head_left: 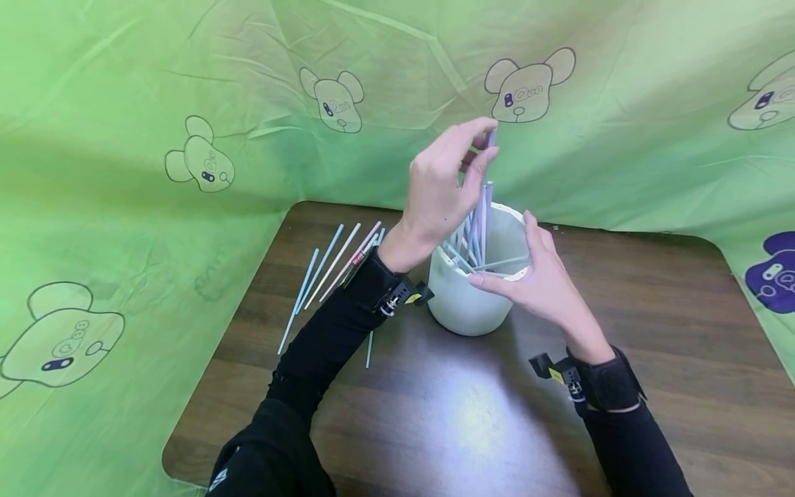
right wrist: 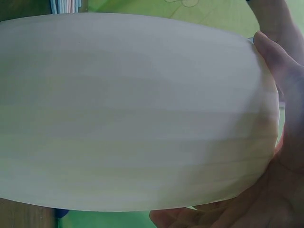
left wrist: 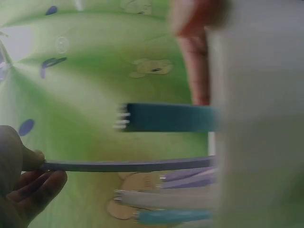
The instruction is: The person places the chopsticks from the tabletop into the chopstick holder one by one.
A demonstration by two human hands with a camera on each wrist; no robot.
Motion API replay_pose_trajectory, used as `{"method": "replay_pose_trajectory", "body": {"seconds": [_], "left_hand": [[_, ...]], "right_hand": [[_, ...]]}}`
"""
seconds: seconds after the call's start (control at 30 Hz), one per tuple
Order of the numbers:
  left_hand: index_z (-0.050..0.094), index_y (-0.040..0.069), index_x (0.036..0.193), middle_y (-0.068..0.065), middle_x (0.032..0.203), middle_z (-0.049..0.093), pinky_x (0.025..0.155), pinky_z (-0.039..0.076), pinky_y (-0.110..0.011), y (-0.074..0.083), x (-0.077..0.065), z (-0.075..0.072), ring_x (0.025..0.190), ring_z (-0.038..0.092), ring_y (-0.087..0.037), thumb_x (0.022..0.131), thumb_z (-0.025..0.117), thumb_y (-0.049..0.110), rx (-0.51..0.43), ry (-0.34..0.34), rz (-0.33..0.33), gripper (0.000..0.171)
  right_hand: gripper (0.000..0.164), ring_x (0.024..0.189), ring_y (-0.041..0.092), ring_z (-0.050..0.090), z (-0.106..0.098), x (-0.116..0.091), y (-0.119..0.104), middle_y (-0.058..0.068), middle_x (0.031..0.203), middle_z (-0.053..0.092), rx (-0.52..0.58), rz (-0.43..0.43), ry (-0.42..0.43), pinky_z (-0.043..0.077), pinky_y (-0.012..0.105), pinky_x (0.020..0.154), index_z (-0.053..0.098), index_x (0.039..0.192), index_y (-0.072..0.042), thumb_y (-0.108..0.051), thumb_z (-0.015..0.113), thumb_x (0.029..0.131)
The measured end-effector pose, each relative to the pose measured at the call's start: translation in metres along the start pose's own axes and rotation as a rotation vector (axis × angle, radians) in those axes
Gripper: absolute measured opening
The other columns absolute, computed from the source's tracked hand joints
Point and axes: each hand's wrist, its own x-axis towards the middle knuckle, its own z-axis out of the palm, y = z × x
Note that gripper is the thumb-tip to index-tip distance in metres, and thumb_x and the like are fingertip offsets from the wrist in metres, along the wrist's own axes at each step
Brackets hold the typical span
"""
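A white round pot (head_left: 470, 304) stands upright on the table with several thin pastel sticks (head_left: 472, 238) leaning inside it. My left hand (head_left: 444, 176) is above its mouth, thumb and fingers pinching the upper end of a thin lavender stick (left wrist: 128, 166). The lower part of that stick runs down behind the pot's rim in the left wrist view. My right hand (head_left: 546, 276) grips the pot at its right side, thumb at the near rim and the other fingers round the outer wall. A wide teal stick end (left wrist: 171, 118) juts from the pot in the left wrist view.
Several blue, white and pink sticks (head_left: 332, 266) lie on the brown table (head_left: 397, 428) left of the pot, partly under my left forearm. A green cloth (head_left: 397, 41) with printed bear-like heads rises behind the table and hangs along its left side.
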Motion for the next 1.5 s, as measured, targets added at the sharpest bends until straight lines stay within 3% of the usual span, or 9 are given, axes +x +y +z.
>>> {"method": "replay_pose_trajectory", "body": {"seconds": [0.4, 0.6, 0.73, 0.93, 1.13, 1.3, 1.4, 1.5], "left_hand": [[0.068, 0.001, 0.114, -0.009, 0.096, 0.075, 0.078, 0.055, -0.017, -0.009, -0.022, 0.013, 0.084, 0.07, -0.015, 0.099, 0.064, 0.012, 0.088, -0.154, -0.051, 0.019], [0.07, 0.008, 0.109, -0.003, 0.097, 0.077, 0.074, 0.05, -0.026, -0.013, -0.028, 0.016, 0.087, 0.063, -0.018, 0.097, 0.068, 0.017, 0.183, -0.3, -0.12, 0.015], [0.07, 0.01, 0.108, -0.001, 0.096, 0.076, 0.079, 0.046, -0.029, -0.016, -0.032, 0.02, 0.089, 0.059, -0.019, 0.096, 0.069, 0.02, 0.22, -0.398, -0.154, 0.015], [0.071, 0.012, 0.106, 0.002, 0.094, 0.076, 0.085, 0.046, -0.032, -0.02, -0.033, 0.024, 0.093, 0.058, -0.021, 0.095, 0.071, 0.02, 0.29, -0.497, -0.14, 0.013], [0.073, 0.013, 0.107, 0.001, 0.103, 0.076, 0.084, 0.042, -0.032, -0.02, -0.031, 0.024, 0.099, 0.056, -0.02, 0.094, 0.072, 0.025, 0.37, -0.48, -0.074, 0.018], [0.074, 0.013, 0.112, 0.0, 0.112, 0.075, 0.087, 0.044, -0.032, -0.022, -0.031, 0.02, 0.105, 0.058, -0.02, 0.093, 0.073, 0.029, 0.368, -0.45, -0.062, 0.024], [0.074, 0.011, 0.111, -0.002, 0.11, 0.076, 0.087, 0.045, -0.033, -0.026, -0.03, 0.015, 0.102, 0.059, -0.021, 0.093, 0.073, 0.028, 0.318, -0.381, -0.064, 0.024], [0.074, 0.007, 0.107, -0.006, 0.106, 0.077, 0.089, 0.047, -0.031, -0.032, -0.029, 0.007, 0.1, 0.062, -0.023, 0.095, 0.071, 0.026, 0.241, -0.263, -0.074, 0.023]], "right_hand": [[0.135, 0.155, 0.039, 0.017, 0.0, -0.002, 0.001, 0.012, 0.172, 0.002, 0.011, -0.016, 0.018, 0.025, 0.07, 0.118, -0.012, 0.162, -0.029, -0.062, 0.084, 0.073], [0.135, 0.154, 0.04, 0.021, 0.0, -0.002, 0.001, 0.012, 0.172, 0.004, -0.009, -0.008, 0.018, 0.028, 0.069, 0.117, -0.012, 0.162, -0.029, -0.063, 0.083, 0.072], [0.135, 0.153, 0.041, 0.022, 0.0, -0.002, 0.001, 0.013, 0.172, 0.003, -0.012, -0.005, 0.017, 0.029, 0.068, 0.116, -0.012, 0.162, -0.028, -0.062, 0.084, 0.072], [0.136, 0.151, 0.041, 0.024, 0.001, 0.0, 0.0, 0.015, 0.171, 0.005, -0.008, -0.012, 0.018, 0.03, 0.068, 0.116, -0.011, 0.162, -0.026, -0.06, 0.085, 0.072], [0.136, 0.151, 0.04, 0.025, 0.001, 0.001, 0.0, 0.015, 0.171, 0.007, -0.013, -0.021, 0.024, 0.03, 0.067, 0.116, -0.01, 0.163, -0.026, -0.06, 0.085, 0.072], [0.136, 0.152, 0.041, 0.024, 0.001, 0.001, -0.001, 0.015, 0.171, 0.006, -0.01, -0.015, 0.017, 0.029, 0.068, 0.116, -0.011, 0.162, -0.027, -0.06, 0.085, 0.072], [0.135, 0.153, 0.04, 0.022, 0.001, 0.001, -0.001, 0.014, 0.171, 0.006, -0.003, -0.012, 0.018, 0.028, 0.068, 0.117, -0.011, 0.162, -0.028, -0.06, 0.085, 0.072], [0.136, 0.154, 0.039, 0.021, 0.001, 0.001, 0.0, 0.014, 0.171, 0.006, 0.004, -0.008, 0.017, 0.026, 0.069, 0.118, -0.011, 0.162, -0.028, -0.06, 0.085, 0.072]]}}
